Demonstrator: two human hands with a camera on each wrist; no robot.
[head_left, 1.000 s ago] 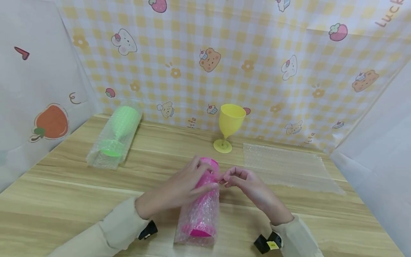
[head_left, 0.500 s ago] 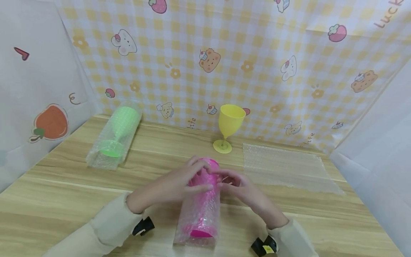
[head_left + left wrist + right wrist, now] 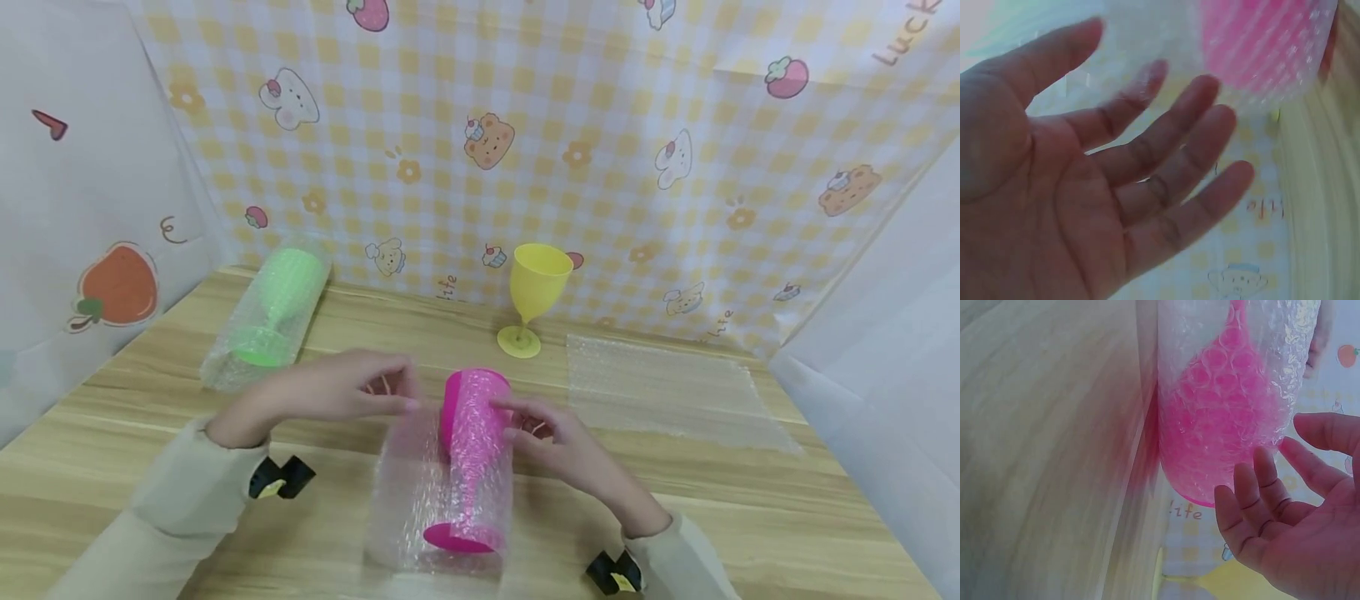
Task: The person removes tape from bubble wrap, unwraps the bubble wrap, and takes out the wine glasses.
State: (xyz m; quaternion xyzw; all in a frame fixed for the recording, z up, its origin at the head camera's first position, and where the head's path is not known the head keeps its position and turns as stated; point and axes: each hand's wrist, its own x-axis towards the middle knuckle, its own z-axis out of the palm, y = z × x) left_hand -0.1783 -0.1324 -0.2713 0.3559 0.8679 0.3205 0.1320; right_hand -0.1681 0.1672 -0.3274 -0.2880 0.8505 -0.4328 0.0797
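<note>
A pink goblet (image 3: 480,417) lies on its side in bubble wrap (image 3: 412,492), bowl pointing away from me. The wrap's left flap stands loose, leaving the left side of the bowl and foot uncovered. My left hand (image 3: 352,387) is at the flap's upper left edge. In the left wrist view that hand (image 3: 1085,181) has thumb and fingers spread apart, the film overlapping its index fingertip. My right hand (image 3: 562,450) touches the wrapped bowl from the right. The right wrist view shows its loosely bent fingers (image 3: 1266,469) against the wrap, thumb apart.
A green goblet (image 3: 288,287) in bubble wrap lies at the back left of the wooden table (image 3: 750,533). An unwrapped yellow goblet (image 3: 540,283) stands at the back middle. Flat bubble wrap (image 3: 675,392) lies at the right, before a checked cloth backdrop (image 3: 420,100).
My left hand has moved left off the goblet, and the wrap's flap has come away leftward, baring part of the pink bowl and foot. My right hand has come against the bowl's right side.
</note>
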